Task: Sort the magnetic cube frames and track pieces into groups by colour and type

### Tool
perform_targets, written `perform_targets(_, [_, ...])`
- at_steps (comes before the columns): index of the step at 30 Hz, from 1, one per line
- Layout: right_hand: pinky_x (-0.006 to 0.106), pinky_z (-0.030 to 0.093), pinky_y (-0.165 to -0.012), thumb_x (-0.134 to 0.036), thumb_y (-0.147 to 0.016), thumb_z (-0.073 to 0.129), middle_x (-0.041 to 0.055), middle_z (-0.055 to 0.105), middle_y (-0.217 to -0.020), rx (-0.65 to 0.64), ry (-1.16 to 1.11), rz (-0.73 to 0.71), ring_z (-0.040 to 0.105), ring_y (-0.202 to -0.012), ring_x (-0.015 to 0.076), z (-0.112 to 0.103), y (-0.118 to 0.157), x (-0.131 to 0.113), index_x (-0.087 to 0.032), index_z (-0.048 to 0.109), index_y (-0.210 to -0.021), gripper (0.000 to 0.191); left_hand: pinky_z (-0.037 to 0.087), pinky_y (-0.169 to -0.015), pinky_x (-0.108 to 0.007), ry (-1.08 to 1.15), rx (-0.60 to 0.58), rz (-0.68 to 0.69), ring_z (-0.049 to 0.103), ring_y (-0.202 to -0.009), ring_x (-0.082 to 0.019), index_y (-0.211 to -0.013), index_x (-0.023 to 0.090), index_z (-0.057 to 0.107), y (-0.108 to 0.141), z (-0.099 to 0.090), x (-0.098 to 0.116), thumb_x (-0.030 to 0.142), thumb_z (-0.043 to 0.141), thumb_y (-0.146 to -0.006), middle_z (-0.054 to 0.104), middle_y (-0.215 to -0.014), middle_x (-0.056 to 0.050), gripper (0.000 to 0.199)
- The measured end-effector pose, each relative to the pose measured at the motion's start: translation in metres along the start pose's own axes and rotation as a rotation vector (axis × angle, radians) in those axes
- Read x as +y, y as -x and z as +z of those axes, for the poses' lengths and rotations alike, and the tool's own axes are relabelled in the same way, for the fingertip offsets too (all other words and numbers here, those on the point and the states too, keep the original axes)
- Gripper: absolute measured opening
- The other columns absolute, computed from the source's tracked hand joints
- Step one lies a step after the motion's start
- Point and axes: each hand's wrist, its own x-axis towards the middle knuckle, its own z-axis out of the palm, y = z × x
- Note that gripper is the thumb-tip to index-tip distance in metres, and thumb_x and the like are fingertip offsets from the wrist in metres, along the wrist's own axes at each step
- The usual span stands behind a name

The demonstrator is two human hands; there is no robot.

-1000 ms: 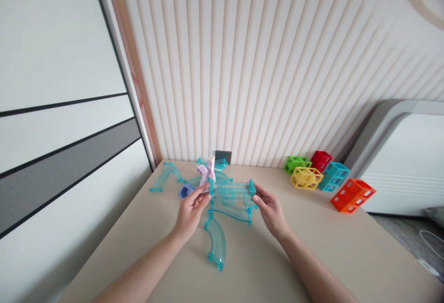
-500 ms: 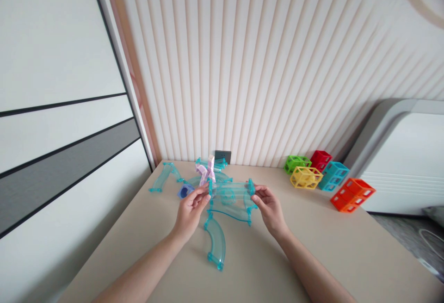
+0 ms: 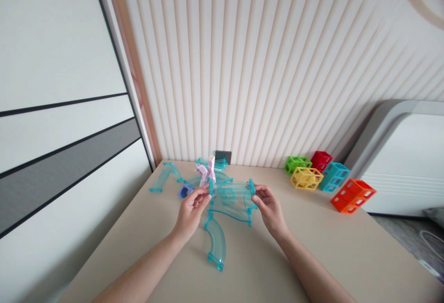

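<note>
A straight, clear teal track piece (image 3: 231, 189) is held level between my two hands, above other teal pieces. My left hand (image 3: 190, 209) pinches its left end, and my right hand (image 3: 271, 208) grips the right end between thumb and fingers. Just below and behind it shows a wider teal track piece (image 3: 231, 210), partly covered by the held one. Nearer to me lies a curved teal track piece (image 3: 217, 243) flat on the table. Beyond my left hand are a blue block with a round hole (image 3: 185, 191) and a lilac branching piece (image 3: 207, 171).
More teal track pieces (image 3: 163, 176) lie at the table's back left. Green (image 3: 297, 164), red (image 3: 321, 160), yellow (image 3: 306, 178), blue (image 3: 333, 176) and orange (image 3: 353, 196) frame blocks stand at the back right. A ribbed wall with a dark socket (image 3: 223, 157) borders the table (image 3: 256, 266).
</note>
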Motion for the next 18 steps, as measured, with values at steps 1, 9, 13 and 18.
perform_targets(1, [0.035,0.052,-0.082,-0.052,-0.068,0.087,0.0047,0.074,-0.096,0.004,0.006,-0.003,0.067,-0.091,0.0244,0.0,-0.0001,0.0004,-0.026,0.066,-0.088,0.038,0.06,-0.084,-0.033,0.0,0.001,0.0,0.074,-0.1,-0.027,-0.086,0.017,0.072,-0.0001,-0.0001,0.0003,0.049,0.075,-0.078,0.076,-0.118,-0.016,0.033])
perform_targets(9, [0.031,0.052,-0.066,-0.053,-0.069,0.086,0.0035,0.072,-0.088,-0.007,0.036,0.017,0.063,-0.07,0.0188,0.0024,0.0,-0.0026,-0.024,0.065,-0.082,0.038,0.059,-0.086,-0.034,-0.007,0.017,0.01,0.074,-0.102,-0.028,-0.085,0.017,0.072,-0.0006,0.0001,0.0032,0.048,0.075,-0.078,0.076,-0.117,-0.016,0.032])
perform_targets(13, [0.03,0.052,-0.058,-0.054,-0.069,0.085,0.0043,0.073,-0.09,-0.013,0.045,0.028,0.06,-0.061,0.0162,0.0034,0.0004,-0.0053,-0.024,0.063,-0.08,0.038,0.06,-0.082,-0.033,-0.016,0.024,0.008,0.075,-0.097,-0.027,-0.085,0.017,0.073,0.0001,0.0007,0.0038,0.049,0.075,-0.078,0.076,-0.116,-0.015,0.032])
perform_targets(18, [0.03,0.053,-0.058,-0.053,-0.069,0.085,0.0045,0.073,-0.095,-0.012,0.041,0.032,0.059,-0.058,0.0143,0.0035,0.0005,-0.0047,-0.024,0.063,-0.079,0.038,0.059,-0.084,-0.033,-0.014,0.025,0.006,0.074,-0.1,-0.028,-0.085,0.017,0.073,0.0,0.001,0.0023,0.05,0.075,-0.077,0.077,-0.115,-0.015,0.033])
